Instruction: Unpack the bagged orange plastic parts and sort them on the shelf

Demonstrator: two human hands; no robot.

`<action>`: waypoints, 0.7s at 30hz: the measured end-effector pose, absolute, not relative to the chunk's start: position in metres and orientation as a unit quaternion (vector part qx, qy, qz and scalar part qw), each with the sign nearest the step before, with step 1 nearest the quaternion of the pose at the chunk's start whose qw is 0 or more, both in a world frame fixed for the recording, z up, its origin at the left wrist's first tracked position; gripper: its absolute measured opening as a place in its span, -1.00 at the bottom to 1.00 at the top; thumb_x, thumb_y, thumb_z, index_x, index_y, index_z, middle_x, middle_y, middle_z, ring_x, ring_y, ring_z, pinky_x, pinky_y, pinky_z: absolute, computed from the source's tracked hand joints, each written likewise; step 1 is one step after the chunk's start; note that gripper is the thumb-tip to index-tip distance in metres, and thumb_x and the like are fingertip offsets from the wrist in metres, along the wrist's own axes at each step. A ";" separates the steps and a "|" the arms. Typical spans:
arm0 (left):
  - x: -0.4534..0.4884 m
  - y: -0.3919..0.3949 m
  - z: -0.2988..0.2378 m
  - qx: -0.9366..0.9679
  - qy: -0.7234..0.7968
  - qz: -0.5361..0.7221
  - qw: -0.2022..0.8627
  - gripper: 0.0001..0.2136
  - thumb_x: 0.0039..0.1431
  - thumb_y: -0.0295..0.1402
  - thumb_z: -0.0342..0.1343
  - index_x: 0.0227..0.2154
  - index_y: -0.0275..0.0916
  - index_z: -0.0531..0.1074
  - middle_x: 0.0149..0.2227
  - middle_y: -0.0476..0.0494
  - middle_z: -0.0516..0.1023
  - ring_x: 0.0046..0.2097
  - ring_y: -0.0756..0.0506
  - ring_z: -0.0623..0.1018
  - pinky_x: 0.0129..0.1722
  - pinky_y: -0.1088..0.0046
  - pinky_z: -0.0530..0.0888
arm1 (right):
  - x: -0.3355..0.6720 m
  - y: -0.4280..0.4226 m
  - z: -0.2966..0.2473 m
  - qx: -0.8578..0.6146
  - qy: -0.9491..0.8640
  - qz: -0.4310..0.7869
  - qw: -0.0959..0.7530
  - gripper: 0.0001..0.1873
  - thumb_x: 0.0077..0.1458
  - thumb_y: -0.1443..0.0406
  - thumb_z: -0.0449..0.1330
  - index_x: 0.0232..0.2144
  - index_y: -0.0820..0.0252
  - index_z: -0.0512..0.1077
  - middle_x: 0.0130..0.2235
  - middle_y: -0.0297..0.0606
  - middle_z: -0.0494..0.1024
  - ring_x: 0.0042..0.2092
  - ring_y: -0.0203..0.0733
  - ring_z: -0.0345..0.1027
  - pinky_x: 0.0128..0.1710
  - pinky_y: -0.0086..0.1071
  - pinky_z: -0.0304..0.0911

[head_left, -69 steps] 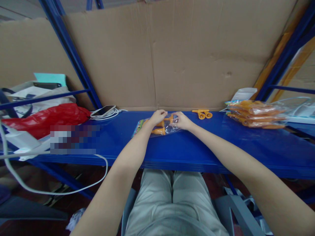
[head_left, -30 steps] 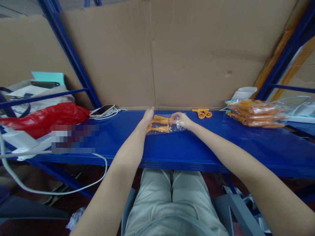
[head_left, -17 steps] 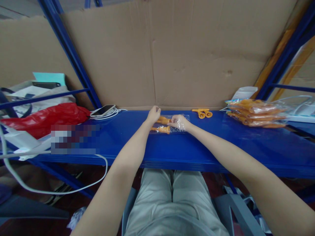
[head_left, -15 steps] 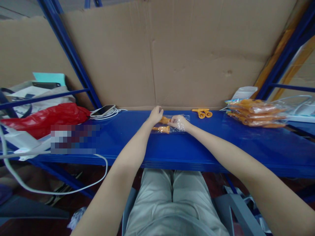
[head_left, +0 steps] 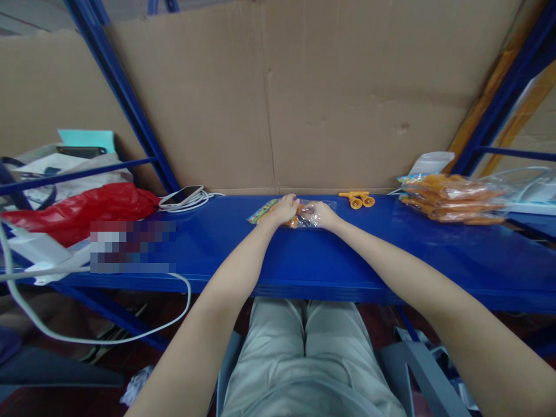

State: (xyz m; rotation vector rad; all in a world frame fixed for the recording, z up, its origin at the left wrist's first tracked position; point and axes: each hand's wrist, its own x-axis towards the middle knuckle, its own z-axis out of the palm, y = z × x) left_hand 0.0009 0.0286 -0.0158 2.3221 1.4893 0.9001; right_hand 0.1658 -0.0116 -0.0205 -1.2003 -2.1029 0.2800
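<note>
A clear plastic bag with a colourful printed end lies on the blue shelf, with orange trumpet-shaped plastic pieces inside. My left hand rests over the bag's middle, its fingers bent round the bagged pieces and partly covering them. At the bag's right part, my right hand has its fingers closed. Shiny film lies over those fingers, and their exact hold is hard to see. Two loose orange trumpet-shaped pieces sit by the cardboard, right of my hands.
Filled bags of orange pieces are piled at the right of the blue shelf. To the left are a phone on a coiled white cable, a red plastic bag and a power strip. Cardboard walls the back.
My left hand has come down and right onto the bag, from a raised pose at its left. The printed end now shows, and the bagged pieces are bunched closer under my hands.
</note>
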 end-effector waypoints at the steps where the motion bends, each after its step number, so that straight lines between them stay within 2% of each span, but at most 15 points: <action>1: 0.000 0.030 -0.017 0.797 0.511 0.300 0.120 -0.58 0.31 -0.28 -0.12 0.15 -0.35 0.33 0.24 -0.40 0.40 0.30 -0.19 0.35 0.31 0.24 0.18 | 0.166 -0.011 -0.021 -0.458 -0.810 0.115 0.348 -0.84 0.06 0.41 0.19 -0.39 0.29 0.60 -0.30 -0.16 0.67 -0.27 -0.12 0.53 -0.26 -0.41 0.30; 7: 0.001 0.037 -0.018 0.807 0.525 0.241 0.122 -0.50 0.31 -0.25 -0.15 0.23 -0.35 0.30 0.34 -0.37 0.26 0.39 -0.20 0.21 0.36 0.26 0.06 | 0.169 -0.010 -0.018 -0.453 -0.794 0.177 0.365 -0.84 0.01 0.42 0.23 -0.36 0.24 0.62 -0.28 -0.23 0.67 -0.23 -0.16 0.54 -0.20 -0.40 0.38; 10: 0.004 0.041 -0.018 0.819 0.523 0.195 0.135 -0.49 0.29 -0.30 -0.16 0.24 -0.39 0.31 0.36 -0.38 0.19 0.42 -0.21 0.11 0.38 0.22 -0.03 | 0.178 -0.014 -0.003 -0.504 -0.779 0.214 0.306 -0.79 0.00 0.50 0.17 -0.38 0.29 0.62 -0.36 -0.20 0.65 -0.31 -0.17 0.53 -0.25 -0.39 0.40; 12: 0.005 0.044 -0.018 0.819 0.529 0.176 0.137 -0.47 0.31 -0.28 -0.19 0.27 -0.39 0.27 0.38 -0.39 0.13 0.44 -0.21 0.04 0.39 0.20 -0.06 | 0.190 -0.016 0.011 -0.568 -0.764 0.167 0.258 -0.72 0.00 0.55 0.11 -0.41 0.32 0.62 -0.43 -0.15 0.63 -0.35 -0.13 0.53 -0.28 -0.36 0.39; 14: 0.006 0.048 -0.020 0.813 0.540 0.169 0.136 -0.45 0.33 -0.24 -0.22 0.30 -0.39 0.22 0.40 -0.40 0.06 0.45 -0.23 -0.01 0.38 0.17 -0.06 | 0.205 -0.016 0.021 -0.627 -0.735 0.053 0.253 -0.71 0.02 0.54 0.09 -0.37 0.34 0.62 -0.33 -0.02 0.65 -0.21 -0.01 0.56 -0.16 -0.29 0.39; 16: 0.006 0.053 -0.021 0.808 0.546 0.176 0.138 -0.45 0.32 -0.23 -0.20 0.30 -0.37 0.22 0.41 -0.40 0.06 0.45 -0.25 -0.02 0.38 0.12 -0.05 | 0.222 -0.015 0.025 -0.683 -0.679 -0.041 0.266 -0.66 0.09 0.50 0.07 -0.21 0.33 0.62 -0.17 0.07 0.64 -0.06 0.07 0.53 -0.06 -0.21 0.37; 19: 0.002 0.059 -0.024 0.804 0.545 0.190 0.142 -0.44 0.32 -0.15 -0.16 0.29 -0.29 0.26 0.39 -0.37 0.12 0.44 -0.29 -0.01 0.37 0.06 -0.03 | 0.246 -0.011 0.020 -0.722 -0.645 -0.072 0.242 -0.58 0.13 0.45 0.07 -0.01 0.30 0.56 0.04 0.12 0.56 0.08 0.12 0.46 0.03 -0.13 0.33; 21: -0.003 0.062 -0.025 0.808 0.545 0.184 0.128 -0.43 0.32 -0.11 -0.19 0.29 -0.27 0.26 0.39 -0.36 0.14 0.44 -0.29 0.00 0.37 0.04 -0.02 | 0.256 -0.010 0.013 -0.740 -0.642 -0.053 0.194 -0.54 0.16 0.42 0.06 0.08 0.28 0.51 0.12 0.12 0.50 0.15 0.15 0.40 0.09 -0.06 0.29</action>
